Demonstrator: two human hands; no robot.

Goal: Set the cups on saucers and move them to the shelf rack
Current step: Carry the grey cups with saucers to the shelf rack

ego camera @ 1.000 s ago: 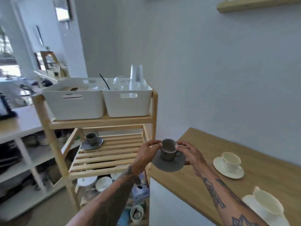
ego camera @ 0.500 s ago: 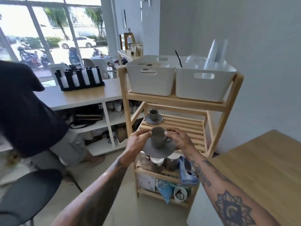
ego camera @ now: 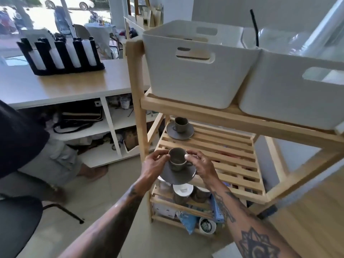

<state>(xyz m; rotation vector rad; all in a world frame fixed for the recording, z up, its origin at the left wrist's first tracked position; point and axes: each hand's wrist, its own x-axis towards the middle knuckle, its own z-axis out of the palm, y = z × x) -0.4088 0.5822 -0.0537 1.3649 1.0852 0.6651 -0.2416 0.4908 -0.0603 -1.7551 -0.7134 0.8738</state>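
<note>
A grey cup (ego camera: 176, 158) stands on a grey saucer (ego camera: 178, 175), held between both hands at the front left corner of the wooden shelf rack's (ego camera: 214, 161) slatted middle shelf. My left hand (ego camera: 153, 164) grips the saucer's left edge, with fingers at the cup rim. The right side of the saucer and cup is gripped by my right hand (ego camera: 202, 165). A second grey cup (ego camera: 180, 124) sits on its saucer (ego camera: 179, 131) at the back left of the same shelf.
Two white bins (ego camera: 197, 67) (ego camera: 297, 92) fill the rack's top shelf. The bottom shelf holds cups and packets (ego camera: 188, 194). A wooden counter (ego camera: 65, 86) with a black holder (ego camera: 59, 56) stands left. Another person (ego camera: 24, 135) crouches at left beside a black stool (ego camera: 16, 220).
I have turned from the wooden table to the shelf rack, carrying the grey cup and saucer in both hands, and come closer to the middle shelf.
</note>
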